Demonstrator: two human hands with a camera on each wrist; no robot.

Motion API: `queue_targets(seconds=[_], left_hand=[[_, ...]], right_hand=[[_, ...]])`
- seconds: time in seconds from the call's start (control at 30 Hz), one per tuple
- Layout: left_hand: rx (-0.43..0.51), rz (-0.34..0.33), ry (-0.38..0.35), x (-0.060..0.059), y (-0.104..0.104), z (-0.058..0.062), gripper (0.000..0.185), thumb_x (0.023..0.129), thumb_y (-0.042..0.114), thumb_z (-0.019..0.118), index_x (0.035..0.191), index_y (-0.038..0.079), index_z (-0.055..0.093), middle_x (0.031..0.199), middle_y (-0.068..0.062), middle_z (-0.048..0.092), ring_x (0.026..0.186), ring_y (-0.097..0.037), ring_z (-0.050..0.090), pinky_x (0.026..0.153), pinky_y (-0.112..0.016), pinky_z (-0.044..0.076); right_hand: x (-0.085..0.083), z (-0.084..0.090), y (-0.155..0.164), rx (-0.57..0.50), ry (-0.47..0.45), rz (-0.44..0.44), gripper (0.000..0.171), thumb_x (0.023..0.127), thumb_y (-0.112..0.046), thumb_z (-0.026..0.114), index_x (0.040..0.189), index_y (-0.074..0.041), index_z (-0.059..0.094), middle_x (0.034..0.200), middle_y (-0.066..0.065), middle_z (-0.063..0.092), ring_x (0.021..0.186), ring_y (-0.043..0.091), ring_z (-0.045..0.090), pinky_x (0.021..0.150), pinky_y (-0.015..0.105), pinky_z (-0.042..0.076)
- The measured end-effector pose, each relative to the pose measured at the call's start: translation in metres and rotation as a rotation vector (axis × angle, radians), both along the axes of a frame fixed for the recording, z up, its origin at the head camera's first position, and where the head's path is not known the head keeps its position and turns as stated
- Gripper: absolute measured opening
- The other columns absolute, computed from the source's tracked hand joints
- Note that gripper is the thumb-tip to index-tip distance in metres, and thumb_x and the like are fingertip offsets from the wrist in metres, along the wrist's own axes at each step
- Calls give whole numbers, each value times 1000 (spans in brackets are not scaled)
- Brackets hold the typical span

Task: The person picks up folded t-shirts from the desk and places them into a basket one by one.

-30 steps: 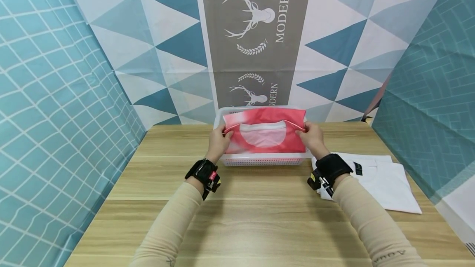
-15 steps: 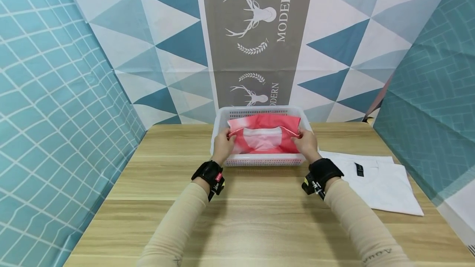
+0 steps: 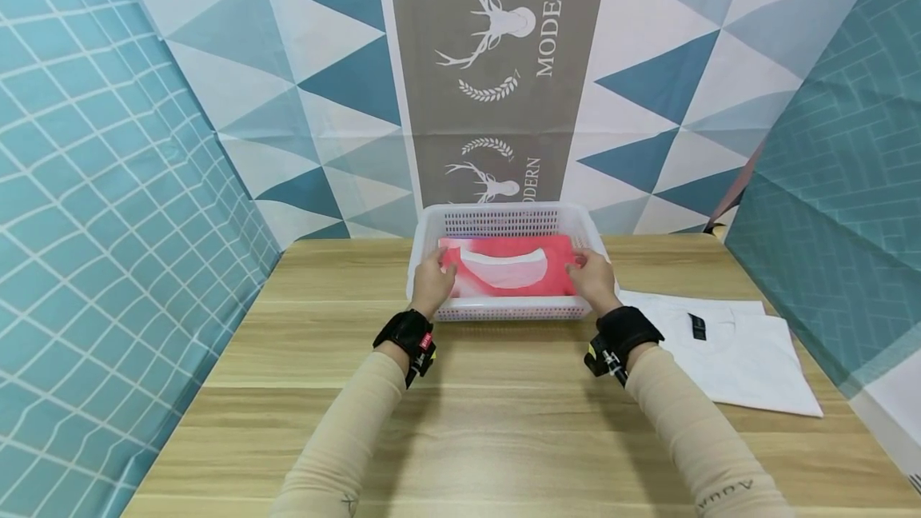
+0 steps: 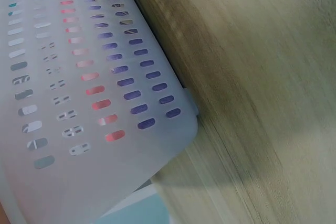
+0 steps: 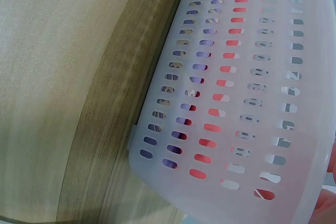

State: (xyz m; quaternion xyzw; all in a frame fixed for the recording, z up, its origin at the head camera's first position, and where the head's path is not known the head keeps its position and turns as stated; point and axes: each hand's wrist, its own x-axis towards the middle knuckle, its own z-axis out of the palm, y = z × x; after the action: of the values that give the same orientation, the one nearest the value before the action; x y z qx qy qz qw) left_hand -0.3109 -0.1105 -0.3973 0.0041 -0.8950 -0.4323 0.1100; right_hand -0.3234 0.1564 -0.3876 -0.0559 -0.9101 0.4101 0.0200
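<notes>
A folded red-and-white shirt (image 3: 504, 272) with a pale curved neckline lies flat inside a white plastic basket (image 3: 504, 312). My left hand (image 3: 433, 282) is at the shirt's left edge, thumb and fingers apart. At the right edge is my right hand (image 3: 594, 276), its fingers loosely bent beside the cloth. Both hands reach over the basket's front rim. Red and purple cloth shows through the slots of the basket wall (image 4: 94, 182) in the left wrist view. The right wrist view has the same slotted wall (image 5: 252, 124), with fingertips (image 5: 324, 208) at its lower right edge.
A folded white garment (image 3: 748, 366) with a black label lies on the wooden table (image 3: 504, 422), right of the basket. Behind stands a patterned curtain (image 3: 496, 102), close to the basket's back. Blue tiled sheets hang on both sides.
Both hands have lowered the shirt into the basket and moved slightly inward. Its raised upper part has dropped flat, the fingers have loosened from it, and more of the basket's back wall shows.
</notes>
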Motion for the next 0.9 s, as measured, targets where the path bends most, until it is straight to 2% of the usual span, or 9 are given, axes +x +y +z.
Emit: queue_targets(seconds=[0.37,0.57,0.9], left_hand=[[-30,-59,-41,5,1,6,36,96,8,51,130,-3,55,130,-24,61,118,-37,58,99,-46,49],[-59,-59,-24,7,-1,9,35,96,8,51,128,-4,57,127,-22,63,115,-35,61,98,-43,50],[-22,-56,-16,13,-2,12,33,95,9,53,124,-4,59,121,-22,66,114,-32,63,97,-41,51]], right_hand=[[5,2,0,36,-19,38,40,96,-14,51,133,2,52,133,25,55,126,38,51,102,47,45],[7,6,4,8,2,50,38,95,-13,52,129,4,55,128,27,57,120,38,53,101,46,45],[16,16,4,-7,14,59,37,96,-14,52,128,4,56,128,26,58,120,36,53,100,44,46]])
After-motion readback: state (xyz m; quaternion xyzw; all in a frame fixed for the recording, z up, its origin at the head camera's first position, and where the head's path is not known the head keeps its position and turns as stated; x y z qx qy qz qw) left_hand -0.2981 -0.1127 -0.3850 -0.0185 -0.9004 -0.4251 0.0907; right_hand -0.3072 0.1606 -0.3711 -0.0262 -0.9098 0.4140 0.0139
